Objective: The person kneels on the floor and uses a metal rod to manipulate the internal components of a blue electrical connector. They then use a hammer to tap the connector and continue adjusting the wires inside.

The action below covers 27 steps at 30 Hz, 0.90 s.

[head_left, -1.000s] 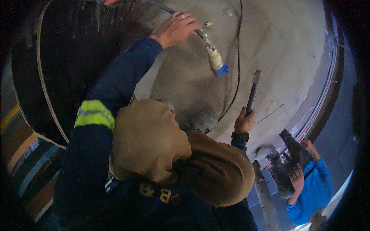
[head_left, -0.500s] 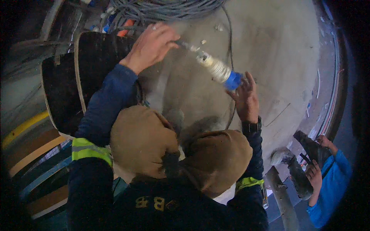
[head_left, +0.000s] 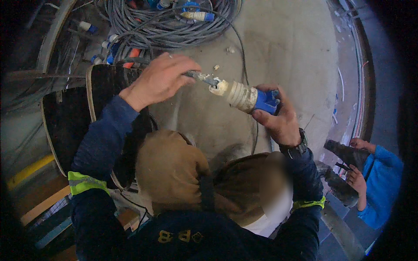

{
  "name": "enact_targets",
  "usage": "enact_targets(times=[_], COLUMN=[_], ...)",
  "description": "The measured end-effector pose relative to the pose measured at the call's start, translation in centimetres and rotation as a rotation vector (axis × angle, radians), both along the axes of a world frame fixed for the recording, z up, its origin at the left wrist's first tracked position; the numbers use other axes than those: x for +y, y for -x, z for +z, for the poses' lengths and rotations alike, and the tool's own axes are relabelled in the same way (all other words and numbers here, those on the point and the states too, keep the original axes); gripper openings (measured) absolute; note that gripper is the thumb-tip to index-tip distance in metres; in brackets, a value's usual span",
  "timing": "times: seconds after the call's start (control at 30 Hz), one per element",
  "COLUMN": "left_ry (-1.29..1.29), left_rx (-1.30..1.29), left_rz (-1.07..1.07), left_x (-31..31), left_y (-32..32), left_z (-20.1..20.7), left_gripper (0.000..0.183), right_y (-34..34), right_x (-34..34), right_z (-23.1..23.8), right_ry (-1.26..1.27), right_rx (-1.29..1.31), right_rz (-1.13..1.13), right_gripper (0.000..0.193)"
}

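Note:
My left hand (head_left: 157, 82) pinches a grey cable (head_left: 197, 75) close to where it enters an industrial plug connector (head_left: 244, 98). The cable's outer covering looks rough and pale near that entry. The connector has a dirty cream ribbed body and a blue end, and lies tilted with the blue end to the right. Around that blue end my right hand (head_left: 282, 119) is closed, thumb below and fingers behind it. The fingers' far side is hidden by the connector. Both hands are held in front of my bent knees (head_left: 170, 169).
A large coil of grey cable (head_left: 183, 37) lies ahead, with another cream-and-blue connector (head_left: 199, 16) on it. Black panels (head_left: 65, 126) stand at the left. A loose cable (head_left: 242, 48) runs along the concrete floor (head_left: 296, 48). A co-worker in a blue sleeve (head_left: 383, 182) is at the lower right.
My right hand's fingers have wrapped further round the connector's blue end. The view has shifted, so more of the cable coil shows. The connector lies closer to level than before.

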<state>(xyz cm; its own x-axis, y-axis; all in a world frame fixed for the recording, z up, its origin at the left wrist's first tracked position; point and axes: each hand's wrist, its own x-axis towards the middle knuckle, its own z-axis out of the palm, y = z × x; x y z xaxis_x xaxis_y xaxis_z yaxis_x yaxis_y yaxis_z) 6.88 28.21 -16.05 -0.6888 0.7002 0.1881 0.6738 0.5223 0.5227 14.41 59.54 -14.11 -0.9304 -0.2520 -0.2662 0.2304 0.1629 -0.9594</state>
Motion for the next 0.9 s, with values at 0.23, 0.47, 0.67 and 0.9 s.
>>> enact_targets(times=[0.23,0.47,0.67,0.9], left_ry=[0.122,0.081,0.068,-0.274], left_rx=[0.008,-0.011,-0.051,-0.157], left_rz=[0.034,0.070,0.088,-0.141], left_x=[0.2,0.0,0.2,2.5], left_y=[0.2,-0.5,0.0,-0.4], left_z=[0.9,1.7,2.3,4.0], left_gripper=[0.035,0.036,0.040,0.077], right_y=[0.8,2.2,2.6,0.7], right_x=[-3.7,-3.7,-4.2,-6.2], right_z=[2.7,0.2,-0.3,2.5], right_ry=[-0.100,0.297,0.312,-0.113], right_rx=[0.127,-0.160,-0.070,0.152], right_rz=[-0.199,-0.306,-0.323,-0.219], right_gripper=[0.054,0.054,0.053,0.058])
